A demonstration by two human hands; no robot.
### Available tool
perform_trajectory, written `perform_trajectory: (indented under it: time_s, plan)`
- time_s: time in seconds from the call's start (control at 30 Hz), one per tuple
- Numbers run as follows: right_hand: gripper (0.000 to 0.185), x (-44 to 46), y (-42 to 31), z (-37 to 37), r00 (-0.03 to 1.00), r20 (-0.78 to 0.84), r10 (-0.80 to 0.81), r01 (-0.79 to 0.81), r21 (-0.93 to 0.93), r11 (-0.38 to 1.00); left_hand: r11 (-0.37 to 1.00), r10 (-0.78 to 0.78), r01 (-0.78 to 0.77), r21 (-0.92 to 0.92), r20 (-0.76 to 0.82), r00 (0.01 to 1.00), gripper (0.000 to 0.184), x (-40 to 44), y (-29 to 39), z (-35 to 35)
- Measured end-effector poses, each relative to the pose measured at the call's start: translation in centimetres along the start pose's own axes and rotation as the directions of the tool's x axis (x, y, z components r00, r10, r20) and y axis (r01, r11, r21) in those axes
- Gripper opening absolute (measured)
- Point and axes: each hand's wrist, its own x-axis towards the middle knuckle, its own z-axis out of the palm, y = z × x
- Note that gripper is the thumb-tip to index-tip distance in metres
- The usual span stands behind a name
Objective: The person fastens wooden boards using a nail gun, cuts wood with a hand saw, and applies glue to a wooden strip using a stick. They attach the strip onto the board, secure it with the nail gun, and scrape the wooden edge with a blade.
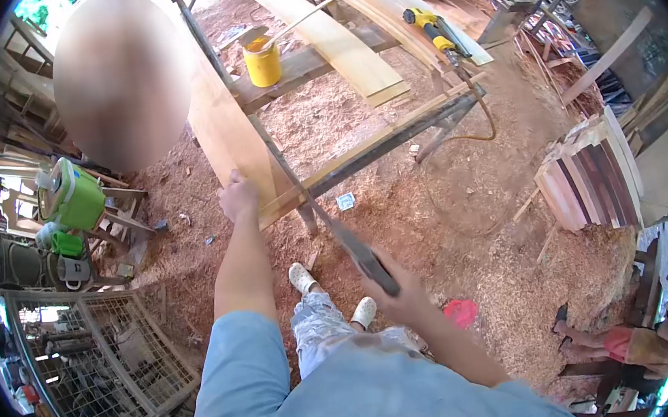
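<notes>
My left hand (237, 197) is closed on the near end of a long wooden board (220, 131), which lies lengthwise on the left side of a wooden frame (391, 133). In my right hand (401, 289) is a handsaw (345, 240), gripped near its dark lower end. Its narrow blade slants up and left to the frame's near left corner, beside the board's edge. From this angle I cannot tell whether the teeth touch the wood.
A yellow can (262, 63) with a stick across it stands on a crossbar. Farther right are more planks (324, 34) and a yellow power tool (431, 29) with a hose. Wood shavings (512, 271) cover the ground. Another person (625, 342) is at lower right; blur hides the upper left.
</notes>
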Motion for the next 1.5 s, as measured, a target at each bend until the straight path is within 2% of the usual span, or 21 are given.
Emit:
perform_trajectory:
  time_s: [0.1, 0.17, 0.3, 0.37, 0.43, 0.57, 0.6, 0.7, 0.73, 0.77, 0.8, 0.83, 0.9, 0.97, 1.1, 1.17, 1.23, 1.3, 1.37, 1.47, 1.5]
  plan:
    - [0.057, -7.4, 0.7, -2.9, 0.998, 0.043, -0.049, 0.054, -0.098, 0.994, 0.993, 0.112, -0.112, 0.03, -0.009, 0.994, 0.064, 1.5, -1.4, 1.7]
    - [0.058, -10.4, -0.6, -4.1, 0.998, 0.041, 0.053, -0.048, -0.113, 0.992, 0.994, 0.104, -0.105, 0.034, 0.024, 0.994, 0.063, 0.3, -1.0, 0.4]
    - [0.056, -2.7, -0.1, -1.2, 0.999, 0.016, 0.028, -0.028, -0.013, 1.0, 0.998, 0.05, -0.052, 0.045, 0.035, 0.998, 0.062, -0.5, 0.2, -0.4]
    - [0.055, 3.0, 2.6, 1.8, 0.984, -0.066, -0.164, 0.168, 0.055, 0.984, 0.998, 0.049, -0.05, 0.046, 0.024, 0.998, 0.062, 0.2, -0.4, 0.2]
    - [0.053, 4.3, 2.0, 1.8, 0.994, -0.037, -0.106, 0.11, 0.129, 0.985, 0.998, 0.045, -0.045, 0.044, 0.006, 0.999, 0.062, -0.1, -0.3, 0.1]
    - [0.058, -3.9, 1.8, -0.7, 0.998, 0.003, -0.055, 0.054, 0.116, 0.992, 0.997, 0.059, -0.057, 0.05, -0.052, 0.997, 0.063, 0.5, -0.6, 0.6]
    - [0.059, -6.8, 1.0, -1.8, 0.999, 0.016, -0.043, 0.043, 0.034, 0.998, 0.996, 0.07, -0.066, 0.053, -0.075, 0.995, 0.062, 0.8, -1.2, 1.5]
    - [0.059, -11.7, 0.3, -4.6, 0.997, 0.073, 0.04, -0.034, -0.088, 0.996, 0.951, 0.189, -0.191, 0.243, 0.033, 0.982, 0.053, 2.1, -1.9, 1.9]
    - [0.059, -10.9, -0.1, -4.4, 0.998, 0.039, -0.049, 0.051, -0.036, 0.998, 0.913, 0.264, -0.279, 0.298, 0.09, 0.96, 0.05, 1.1, -1.4, 0.7]
    - [0.058, -9.5, -0.9, -4.0, 0.99, -0.002, -0.138, 0.138, 0.01, 0.99, 0.941, 0.239, -0.238, 0.24, 0.028, 0.971, 0.047, 0.9, -1.0, 0.9]
    - [0.059, -6.8, -0.5, -3.0, 0.995, 0.009, -0.103, 0.102, 0.033, 0.994, 0.965, 0.201, -0.193, 0.18, -0.028, 0.979, 0.045, 1.1, -1.2, 1.0]
    - [0.059, -3.3, 0.9, -1.6, 0.997, 0.027, -0.066, 0.064, 0.056, 0.996, 0.939, 0.253, -0.243, 0.242, -0.011, 0.968, 0.047, 2.5, -2.3, 2.0]
    - [0.06, 3.4, 3.6, 1.8, 0.985, -0.027, -0.171, 0.171, 0.02, 0.985, 0.906, 0.314, -0.303, 0.297, 0.013, 0.949, 0.05, 3.4, -3.0, 3.2]
    - [0.061, 6.0, 3.1, 2.9, 0.992, -0.028, -0.127, 0.13, 0.18, 0.975, 0.972, 0.204, -0.198, 0.127, -0.039, 0.978, 0.056, 2.9, -2.6, 2.4]
    - [0.061, 1.2, 2.2, 1.9, 0.975, -0.123, -0.184, 0.19, 0.033, 0.981, 0.988, 0.149, -0.149, -0.034, 0.004, 0.989, 0.064, 1.9, -0.6, 0.7]
    - [0.061, -4.1, 3.6, 0.0, 0.999, -0.014, -0.04, 0.04, 0.035, 0.999, 0.993, 0.048, -0.049, -0.108, -0.02, 0.999, 0.065, 1.9, -1.0, 1.0]
    - [0.063, -8.6, 2.3, -2.6, 0.998, -0.022, -0.051, 0.052, 0.04, 0.998, 0.992, 0.067, -0.066, -0.11, 0.007, 0.998, 0.065, 1.0, -0.8, 0.2]
    - [0.063, -10.0, 0.1, -4.4, 0.994, 0.073, 0.081, -0.08, -0.024, 0.997, 0.992, 0.084, -0.081, -0.1, 0.027, 0.996, 0.065, 1.6, -1.2, 0.2]
    - [0.063, -7.9, 1.2, -3.5, 0.998, 0.056, -0.036, 0.036, 0.012, 0.999, 0.995, 0.088, -0.089, -0.034, -0.037, 0.995, 0.066, 2.8, -1.8, 1.6]
    - [0.063, 0.9, 0.1, -0.2, 0.998, 0.06, 0.015, -0.018, 0.042, 0.999, 0.993, 0.005, -0.002, -0.118, 0.022, 1.0, 0.065, 0.9, -0.4, -0.2]
    - [0.063, 2.9, -0.6, 0.6, 0.999, 0.037, -0.004, 0.004, 0.011, 1.0, 0.999, 0.017, -0.018, -0.031, -0.023, 1.0, 0.063, 1.1, -0.4, 0.1]
